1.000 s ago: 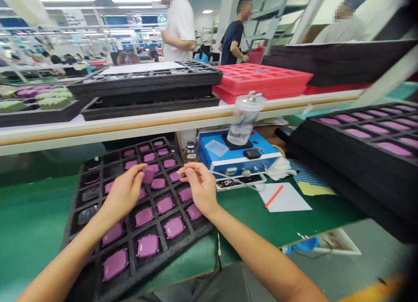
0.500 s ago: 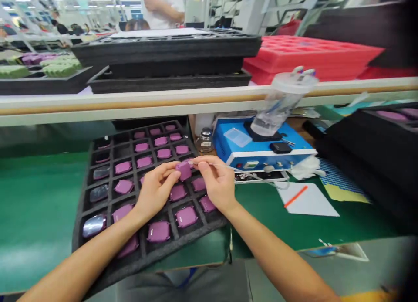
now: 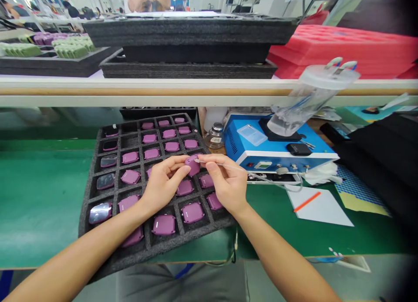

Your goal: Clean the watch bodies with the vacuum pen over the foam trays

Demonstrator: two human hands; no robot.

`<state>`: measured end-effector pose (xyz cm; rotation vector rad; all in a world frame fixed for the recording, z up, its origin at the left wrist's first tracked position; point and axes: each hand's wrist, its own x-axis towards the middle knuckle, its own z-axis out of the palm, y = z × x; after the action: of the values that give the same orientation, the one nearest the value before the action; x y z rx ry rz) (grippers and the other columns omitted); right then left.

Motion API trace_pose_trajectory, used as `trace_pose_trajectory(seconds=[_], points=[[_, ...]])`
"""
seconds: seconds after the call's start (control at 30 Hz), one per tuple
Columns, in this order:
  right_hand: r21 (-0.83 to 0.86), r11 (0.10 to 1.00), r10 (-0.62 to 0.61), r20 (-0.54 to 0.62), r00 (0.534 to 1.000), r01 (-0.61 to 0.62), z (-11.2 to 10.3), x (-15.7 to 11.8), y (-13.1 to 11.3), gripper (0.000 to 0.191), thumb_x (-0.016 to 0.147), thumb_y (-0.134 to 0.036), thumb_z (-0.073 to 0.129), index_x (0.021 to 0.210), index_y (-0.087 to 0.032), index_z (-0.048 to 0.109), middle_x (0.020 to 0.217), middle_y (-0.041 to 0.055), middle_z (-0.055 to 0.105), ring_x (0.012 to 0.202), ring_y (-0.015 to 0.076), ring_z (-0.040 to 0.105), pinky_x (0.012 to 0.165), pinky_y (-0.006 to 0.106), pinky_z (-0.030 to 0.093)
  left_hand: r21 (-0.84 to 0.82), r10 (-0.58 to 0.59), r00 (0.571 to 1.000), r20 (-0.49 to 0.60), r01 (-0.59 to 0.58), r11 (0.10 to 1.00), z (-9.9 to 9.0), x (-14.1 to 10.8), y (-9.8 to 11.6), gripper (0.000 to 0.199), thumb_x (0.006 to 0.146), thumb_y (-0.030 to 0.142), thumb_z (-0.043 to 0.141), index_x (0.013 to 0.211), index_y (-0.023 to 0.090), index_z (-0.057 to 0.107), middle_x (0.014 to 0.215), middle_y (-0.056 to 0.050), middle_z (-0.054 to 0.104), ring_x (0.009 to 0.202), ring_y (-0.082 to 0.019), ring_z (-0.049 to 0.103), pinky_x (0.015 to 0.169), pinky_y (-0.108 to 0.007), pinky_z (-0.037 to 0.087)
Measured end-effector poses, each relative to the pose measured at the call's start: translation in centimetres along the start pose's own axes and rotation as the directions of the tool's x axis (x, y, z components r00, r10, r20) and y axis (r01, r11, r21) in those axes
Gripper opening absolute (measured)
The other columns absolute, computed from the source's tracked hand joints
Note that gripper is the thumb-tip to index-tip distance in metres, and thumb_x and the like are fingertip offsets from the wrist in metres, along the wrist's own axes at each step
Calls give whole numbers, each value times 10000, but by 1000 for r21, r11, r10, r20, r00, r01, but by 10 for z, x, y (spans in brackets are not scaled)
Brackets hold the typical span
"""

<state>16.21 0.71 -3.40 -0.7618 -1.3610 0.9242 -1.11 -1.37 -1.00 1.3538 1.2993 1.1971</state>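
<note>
Head view, looking down: the left hand (image 3: 163, 184) pinches a purple case (image 3: 192, 165), held just above a black foam tray (image 3: 143, 249) of matching cases (image 3: 163, 225). The right hand (image 3: 227, 184) grips a thin wired probe (image 3: 222, 164), its tip touching the case. Right of the hands, a blue machine (image 3: 235, 136) sits on the green tabletop (image 3: 39, 197), with a small glass bottle (image 3: 215, 136) just beside it.

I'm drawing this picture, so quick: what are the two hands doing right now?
Left hand: closed, holding a purple square piece.
Right hand: closed, pinching a thin wand against that piece.
</note>
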Motion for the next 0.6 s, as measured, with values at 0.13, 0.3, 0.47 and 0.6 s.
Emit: trace_pose_trajectory(seconds=[0.13, 0.3, 0.47, 0.6], points=[[-9, 1000, 2, 2, 1000, -2, 0, 0, 1, 137, 980, -303, 668, 1007, -244, 789, 1027, 57, 801, 966, 206, 764, 898, 383, 636, 2, 15, 1000, 3, -15, 1000, 0, -1, 0, 381, 868, 406, 750, 1139, 138, 753, 1102, -115, 810, 961, -224, 772, 859, -302, 619], [-9, 1000, 8, 2, 1000, -8, 0, -1, 1, 132, 979, -290, 667, 1002, -237, 787, 1032, 60, 801, 970, 210, 764, 911, 399, 634, 8, 40, 999, 8, -40, 999, 0, -2, 0, 356, 886, 374, 734, 1149, 134, 754, 1142, -115, 804, 986, -223, 774, 892, -303, 621], [-30, 999, 17, -3, 1000, -17, 0, -1, 1, 140, 973, -322, 673, 990, -237, 783, 1022, 59, 805, 958, 210, 768, 902, 396, 644, 11, 58, 998, 5, -58, 998, 0, -1, 0, 340, 890, 347, 733, 1152, 133, 760, 1142, -110, 805, 982, -220, 776, 891, -298, 624], [-39, 999, 31, -4, 999, -32, -1, -1, 0, 150, 971, -341, 675, 987, -238, 783, 1023, 62, 806, 958, 215, 769, 900, 402, 646, 9, 58, 998, 4, -58, 998, 0, -1, 0, 336, 893, 344, 730, 1156, 139, 764, 1149, -106, 805, 990, -222, 776, 904, -307, 624]])
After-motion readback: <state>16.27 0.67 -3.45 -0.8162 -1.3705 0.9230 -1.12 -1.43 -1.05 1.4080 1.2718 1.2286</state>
